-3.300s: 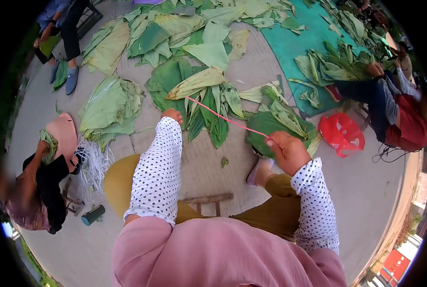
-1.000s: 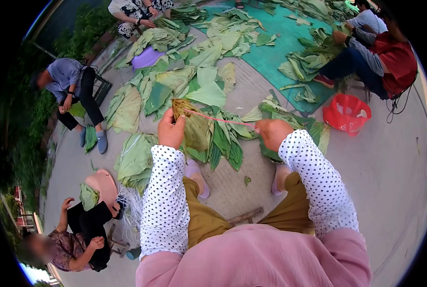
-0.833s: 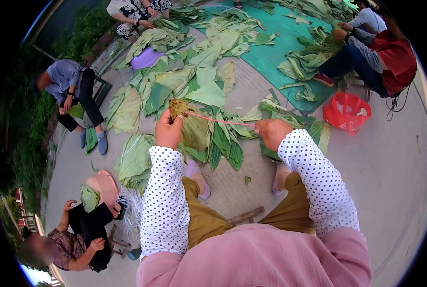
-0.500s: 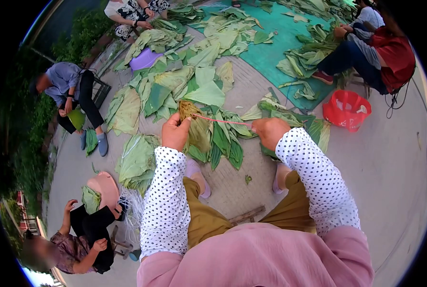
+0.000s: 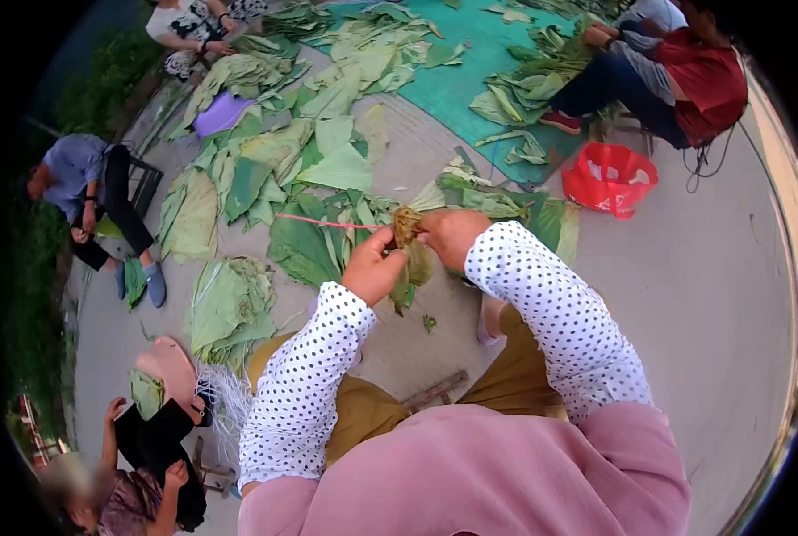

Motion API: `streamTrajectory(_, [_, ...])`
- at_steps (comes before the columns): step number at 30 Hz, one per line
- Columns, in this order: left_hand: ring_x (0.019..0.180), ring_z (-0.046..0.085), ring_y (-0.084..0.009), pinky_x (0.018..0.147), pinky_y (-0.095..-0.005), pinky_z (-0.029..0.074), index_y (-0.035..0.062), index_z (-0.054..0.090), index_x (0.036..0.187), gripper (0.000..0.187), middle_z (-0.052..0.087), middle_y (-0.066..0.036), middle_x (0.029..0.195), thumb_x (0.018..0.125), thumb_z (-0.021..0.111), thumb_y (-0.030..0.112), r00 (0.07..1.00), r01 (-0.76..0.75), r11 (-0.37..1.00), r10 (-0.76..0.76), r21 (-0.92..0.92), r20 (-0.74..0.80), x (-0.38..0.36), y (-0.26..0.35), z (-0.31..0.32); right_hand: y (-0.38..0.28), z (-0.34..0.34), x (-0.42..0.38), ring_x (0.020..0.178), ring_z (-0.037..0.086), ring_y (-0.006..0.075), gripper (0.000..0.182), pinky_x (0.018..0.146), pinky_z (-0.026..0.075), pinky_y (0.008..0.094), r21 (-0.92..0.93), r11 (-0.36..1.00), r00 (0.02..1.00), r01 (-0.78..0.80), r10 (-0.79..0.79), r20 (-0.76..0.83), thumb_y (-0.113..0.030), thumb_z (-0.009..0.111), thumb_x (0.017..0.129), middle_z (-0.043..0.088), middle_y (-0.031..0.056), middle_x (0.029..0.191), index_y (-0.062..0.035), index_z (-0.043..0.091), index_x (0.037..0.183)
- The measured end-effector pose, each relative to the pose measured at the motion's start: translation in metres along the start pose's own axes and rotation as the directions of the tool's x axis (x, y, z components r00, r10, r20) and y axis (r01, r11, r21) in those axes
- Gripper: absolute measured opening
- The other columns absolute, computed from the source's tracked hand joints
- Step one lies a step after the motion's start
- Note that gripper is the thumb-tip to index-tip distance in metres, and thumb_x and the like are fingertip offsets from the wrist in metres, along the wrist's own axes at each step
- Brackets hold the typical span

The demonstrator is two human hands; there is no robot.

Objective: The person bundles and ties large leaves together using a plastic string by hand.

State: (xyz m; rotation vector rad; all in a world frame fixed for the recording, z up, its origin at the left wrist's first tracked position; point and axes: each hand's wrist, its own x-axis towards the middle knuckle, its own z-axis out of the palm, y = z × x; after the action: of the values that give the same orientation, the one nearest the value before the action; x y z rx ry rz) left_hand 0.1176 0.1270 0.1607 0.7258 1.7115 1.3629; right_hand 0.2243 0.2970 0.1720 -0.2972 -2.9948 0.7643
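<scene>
A bundle of brownish, wilted leaves hangs between my hands, just above the ground. My left hand is closed beside it, pinching a pink string that stretches out to the left. On the bundle's right side my right hand is closed round its upper part. Below and left of the hands, large green leaves lie on the ground. Both fingertips are partly hidden by the bundle.
A pile of leaves lies at the left, with white strings near it. A red basket stands at the right. Co-workers sit around a green sheet and leaves. A purple basin stands farther off.
My hands have come together at the leaf bundle. The string, earlier stretched between them, now runs out to the left. The whole view has shifted, with surroundings lying farther left.
</scene>
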Motion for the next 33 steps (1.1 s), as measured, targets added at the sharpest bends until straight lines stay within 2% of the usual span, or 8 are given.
streamTrajectory(2, [0.085,0.060,-0.0200,0.078,-0.0319,0.047,-0.0010,0.058,0.113,0.030,0.066,-0.013,0.101,0.085,0.048,0.005,0.992,-0.033,0.983,0.010,-0.178,-0.128,-0.020,0.006,-0.030,-0.031,-0.004,0.034,0.100,0.059,0.0354,0.038,0.084,0.048,0.0447,0.038,0.981,0.981,0.188,-0.186,-0.047,-0.021,0.070,0.082,0.062,0.0205,0.106,-0.0011,0.059,0.112])
streamTrajectory(6, [0.099,0.057,-0.0402,0.085,-0.0460,0.045,0.0018,0.056,0.117,0.035,0.060,-0.023,0.103,0.083,0.050,0.008,0.942,-0.222,0.869,0.308,0.441,-0.133,0.002,-0.016,-0.008,-0.045,-0.018,0.022,0.103,0.056,0.0278,0.059,0.077,0.048,0.0317,0.307,0.930,0.977,0.200,-0.165,-0.136,-0.008,0.070,0.079,0.052,0.0156,0.129,-0.0037,0.047,0.133])
streamTrajectory(14, [0.104,0.059,-0.0360,0.089,-0.0410,0.048,0.0016,0.061,0.114,0.042,0.063,-0.020,0.108,0.073,0.054,0.006,0.959,-0.141,0.894,0.231,0.425,-0.167,0.008,-0.023,-0.008,-0.007,0.012,0.030,0.095,0.059,0.0301,0.034,0.079,0.048,0.0340,0.297,0.920,0.966,0.255,-0.254,-0.043,0.003,0.059,0.081,0.058,0.0162,0.105,-0.0006,0.053,0.115])
streamTrajectory(20, [0.105,0.060,-0.0330,0.089,-0.0381,0.049,0.0015,0.061,0.115,0.042,0.064,-0.017,0.109,0.074,0.055,0.009,0.975,-0.065,0.942,0.130,0.329,-0.180,0.015,-0.026,-0.010,0.148,0.063,0.039,0.097,0.060,0.0328,0.029,0.080,0.048,0.0384,-0.095,0.931,0.925,0.352,-0.331,0.189,-0.001,0.062,0.080,0.058,0.0153,0.103,-0.0016,0.057,0.109])
streamTrajectory(22, [0.105,0.061,-0.0327,0.090,-0.0374,0.048,0.0008,0.061,0.113,0.041,0.065,-0.017,0.108,0.073,0.055,0.008,0.971,-0.115,0.934,0.177,0.338,-0.158,0.020,-0.030,-0.007,0.191,0.078,0.036,0.107,0.057,0.0330,0.033,0.090,0.046,0.0424,-0.321,0.943,0.948,0.086,0.023,0.319,-0.007,0.064,0.079,0.058,0.0151,0.111,-0.0056,0.059,0.112])
streamTrajectory(27, [0.106,0.060,-0.0332,0.089,-0.0393,0.048,0.0036,0.063,0.110,0.037,0.064,-0.020,0.108,0.074,0.055,0.009,0.989,-0.054,0.932,0.099,0.358,-0.108,0.021,-0.026,-0.003,0.246,0.103,0.043,0.121,0.048,0.0303,0.045,0.102,0.038,0.0463,-0.683,0.700,0.830,0.211,0.240,0.503,-0.014,0.067,0.076,0.053,0.0113,0.126,-0.0140,0.058,0.120])
streamTrajectory(31, [0.102,0.062,-0.0321,0.086,-0.0381,0.049,0.0039,0.064,0.108,0.036,0.066,-0.019,0.105,0.074,0.058,0.011,0.988,-0.035,0.931,0.088,0.363,-0.128,0.028,-0.030,-0.004,0.132,0.067,0.045,0.132,0.042,0.0263,0.064,0.106,0.034,0.0444,-0.428,0.896,0.869,0.123,0.111,0.482,-0.014,0.071,0.076,0.045,0.0093,0.140,-0.0139,0.045,0.135])
streamTrajectory(33, [0.100,0.063,-0.0311,0.085,-0.0373,0.049,0.0036,0.064,0.108,0.036,0.066,-0.018,0.104,0.074,0.059,0.012,0.990,-0.007,0.935,0.057,0.355,-0.130,0.013,-0.025,-0.021,0.112,0.070,0.055,0.128,0.046,0.0223,0.059,0.104,0.038,0.0394,0.268,0.964,0.833,-0.003,-0.145,0.534,-0.004,0.065,0.082,0.047,0.0097,0.138,-0.0050,0.041,0.136])
